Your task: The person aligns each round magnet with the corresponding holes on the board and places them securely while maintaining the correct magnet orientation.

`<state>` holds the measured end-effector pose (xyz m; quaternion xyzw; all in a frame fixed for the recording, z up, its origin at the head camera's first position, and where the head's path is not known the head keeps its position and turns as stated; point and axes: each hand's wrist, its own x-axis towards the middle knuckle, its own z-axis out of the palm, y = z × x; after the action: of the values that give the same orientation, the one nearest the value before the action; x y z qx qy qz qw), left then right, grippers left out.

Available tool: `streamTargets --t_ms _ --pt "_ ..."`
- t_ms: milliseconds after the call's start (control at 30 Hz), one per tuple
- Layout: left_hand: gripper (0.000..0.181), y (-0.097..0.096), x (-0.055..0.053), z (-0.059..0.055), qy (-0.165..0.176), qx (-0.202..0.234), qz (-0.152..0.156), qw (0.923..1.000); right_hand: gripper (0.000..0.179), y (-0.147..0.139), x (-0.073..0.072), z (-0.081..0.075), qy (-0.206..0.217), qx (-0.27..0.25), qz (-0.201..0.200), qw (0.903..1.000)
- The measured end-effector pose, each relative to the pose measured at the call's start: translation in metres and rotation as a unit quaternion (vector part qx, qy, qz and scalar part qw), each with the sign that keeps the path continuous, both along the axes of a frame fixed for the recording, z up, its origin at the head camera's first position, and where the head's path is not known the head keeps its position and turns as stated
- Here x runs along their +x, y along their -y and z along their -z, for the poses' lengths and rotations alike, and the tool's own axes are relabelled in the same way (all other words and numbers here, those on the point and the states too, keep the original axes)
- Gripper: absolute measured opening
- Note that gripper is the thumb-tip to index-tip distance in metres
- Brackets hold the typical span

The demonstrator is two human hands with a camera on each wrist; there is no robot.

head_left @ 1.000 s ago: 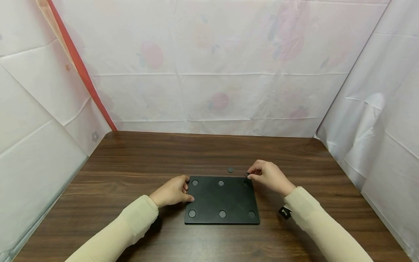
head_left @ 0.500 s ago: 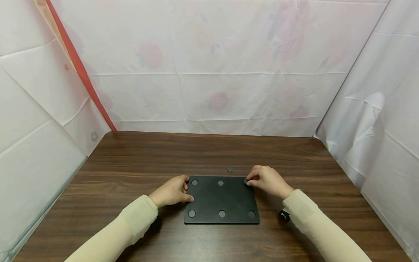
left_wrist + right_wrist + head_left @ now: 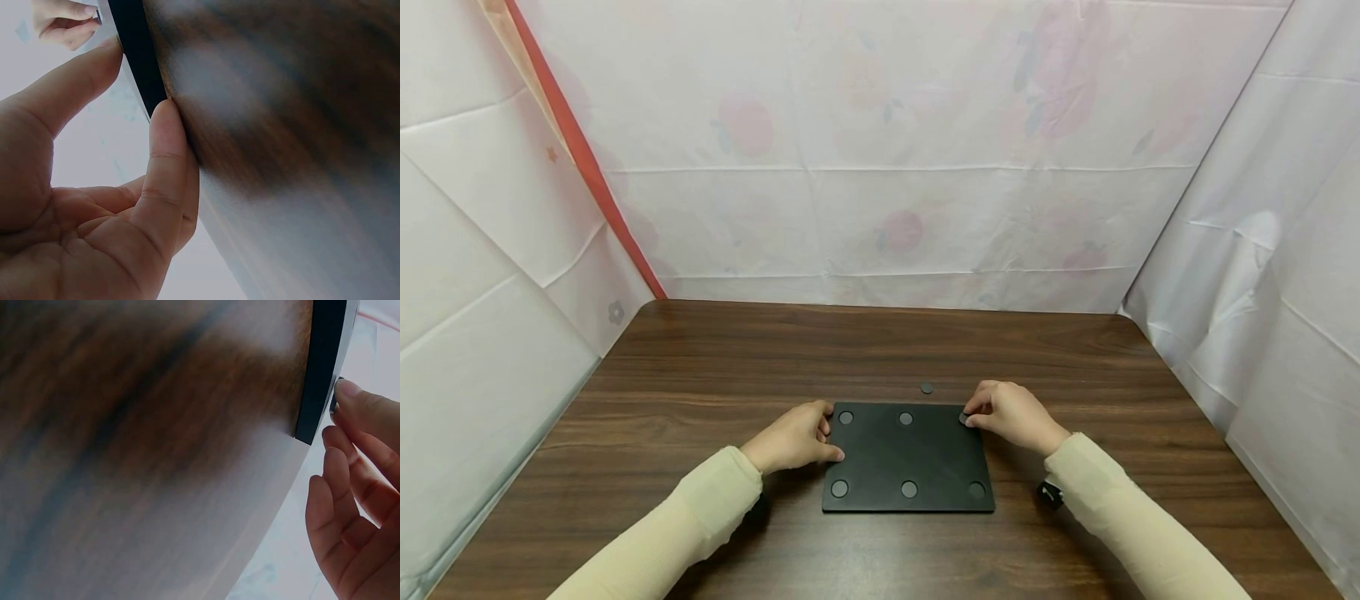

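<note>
A flat black rectangular board (image 3: 925, 454) lies on the table, with small round grey discs set along its far and near edges. My left hand (image 3: 793, 437) grips the board's left side, thumb at the top face and fingers against the edge, as the left wrist view shows with the board's dark side (image 3: 139, 56). Between thumb and forefinger, my right hand (image 3: 1013, 414) pinches a small dark disc (image 3: 963, 417) at the far right corner of the board. In the right wrist view this disc appears edge-on, right by the board's surface; its remaining fingers are loosely bent.
One loose disc (image 3: 927, 388) lies on the brown wood-grain table (image 3: 737, 358) just beyond the board's far edge. White patterned curtains (image 3: 850, 217) enclose the table at the back and both sides. A black item (image 3: 1049, 495) shows under the right sleeve.
My right hand has come down and slightly nearer, bringing the pinched disc from above the board's far right corner onto it. My left hand stays at the board's left side.
</note>
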<state>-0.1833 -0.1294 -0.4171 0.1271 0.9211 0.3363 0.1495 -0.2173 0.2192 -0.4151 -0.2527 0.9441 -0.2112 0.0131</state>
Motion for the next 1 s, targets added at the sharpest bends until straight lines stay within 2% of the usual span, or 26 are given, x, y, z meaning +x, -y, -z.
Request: streamTargets --t_ms 1000 --pt "0.076 -0.0004 0.0009 -0.0004 0.003 0.000 0.000 1.0000 0.009 0.0015 -0.0027 0.0021 0.031 -0.006 0.011 0.9994"
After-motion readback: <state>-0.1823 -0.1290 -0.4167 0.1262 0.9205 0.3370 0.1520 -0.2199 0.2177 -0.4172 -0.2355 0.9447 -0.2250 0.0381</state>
